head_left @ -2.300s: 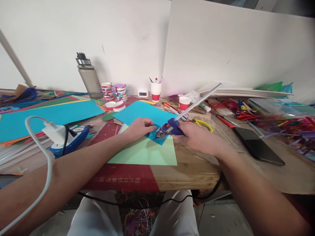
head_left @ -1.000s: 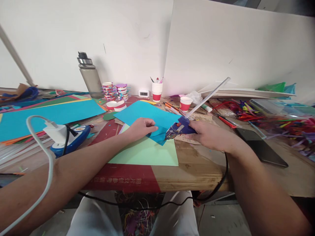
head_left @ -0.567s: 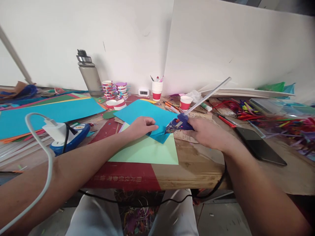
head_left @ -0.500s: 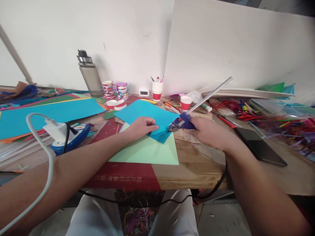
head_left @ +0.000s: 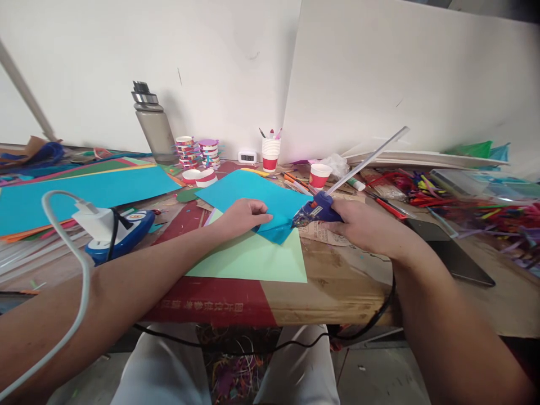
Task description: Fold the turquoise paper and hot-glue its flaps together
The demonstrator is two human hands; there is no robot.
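My left hand (head_left: 242,216) is closed in a pinch on the folded edge of a blue paper sheet (head_left: 253,197), which lies over a light green sheet (head_left: 253,260). My right hand (head_left: 363,226) is closed round a blue hot glue gun (head_left: 315,208); its nozzle points left and touches the right edge of the blue paper's fold. A clear glue stick (head_left: 371,154) juts up and to the right from the back of the gun. The gun's black cord (head_left: 379,318) drops over the table's front edge.
A power strip (head_left: 120,230) with a white charger and cable sits at left, beside large coloured sheets (head_left: 84,191). A water bottle (head_left: 151,125), paper cups (head_left: 270,154), tape rolls and pens stand at the back. A black phone (head_left: 451,253) and coloured straws (head_left: 485,208) lie at right.
My right hand has drawn the glue gun rightward along the blue paper's edge and tilted the glue stick higher. My left hand has stayed pinched on the fold.
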